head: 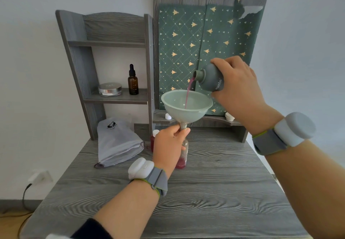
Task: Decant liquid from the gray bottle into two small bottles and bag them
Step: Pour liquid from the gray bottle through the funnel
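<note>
My right hand (240, 87) grips the gray bottle (209, 78), tipped on its side with its mouth to the left. A pink stream runs from it into a pale green funnel (186, 106). My left hand (168, 145) pinches the funnel's stem, which sits in the neck of a small clear bottle (183, 156) standing on the table with pink liquid at its bottom. A second small bottle (154, 140), capped white and holding red liquid, stands just behind my left hand, partly hidden. A gray drawstring bag (117, 141) lies to the left.
A wooden shelf unit (112, 42) at the back holds a brown dropper bottle (133, 80) and a silver tin (110, 89). Two white caps (168, 116) (229, 116) lie on the low ledge below a green patterned panel (205, 42). The gray wood table (205, 192) stretches toward me.
</note>
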A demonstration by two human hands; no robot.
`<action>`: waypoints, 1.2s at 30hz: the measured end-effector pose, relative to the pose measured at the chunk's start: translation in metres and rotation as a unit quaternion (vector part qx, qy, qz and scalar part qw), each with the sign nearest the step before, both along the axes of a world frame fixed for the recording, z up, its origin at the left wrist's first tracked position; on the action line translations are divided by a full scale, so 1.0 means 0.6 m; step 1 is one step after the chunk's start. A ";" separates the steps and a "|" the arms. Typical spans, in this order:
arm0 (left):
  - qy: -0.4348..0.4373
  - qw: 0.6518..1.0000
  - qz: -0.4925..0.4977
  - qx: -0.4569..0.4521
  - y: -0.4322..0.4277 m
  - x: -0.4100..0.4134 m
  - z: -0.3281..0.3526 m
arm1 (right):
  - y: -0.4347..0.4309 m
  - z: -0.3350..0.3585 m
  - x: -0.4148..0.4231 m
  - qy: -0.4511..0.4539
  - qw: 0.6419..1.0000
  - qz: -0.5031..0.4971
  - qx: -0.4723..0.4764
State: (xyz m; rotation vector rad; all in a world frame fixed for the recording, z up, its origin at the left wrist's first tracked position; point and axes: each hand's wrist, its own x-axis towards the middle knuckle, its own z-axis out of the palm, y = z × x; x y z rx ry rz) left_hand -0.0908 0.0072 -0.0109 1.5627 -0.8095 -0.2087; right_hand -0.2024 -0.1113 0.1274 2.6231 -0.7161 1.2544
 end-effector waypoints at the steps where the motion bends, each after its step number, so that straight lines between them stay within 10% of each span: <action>1: 0.000 1.000 0.001 -0.001 0.000 0.000 0.000 | 0.000 0.000 0.000 0.000 1.000 0.000 0.000; 36: -0.023 1.000 0.008 0.007 0.000 0.000 0.000 | 0.002 0.004 -0.006 0.004 1.000 -0.008 -0.019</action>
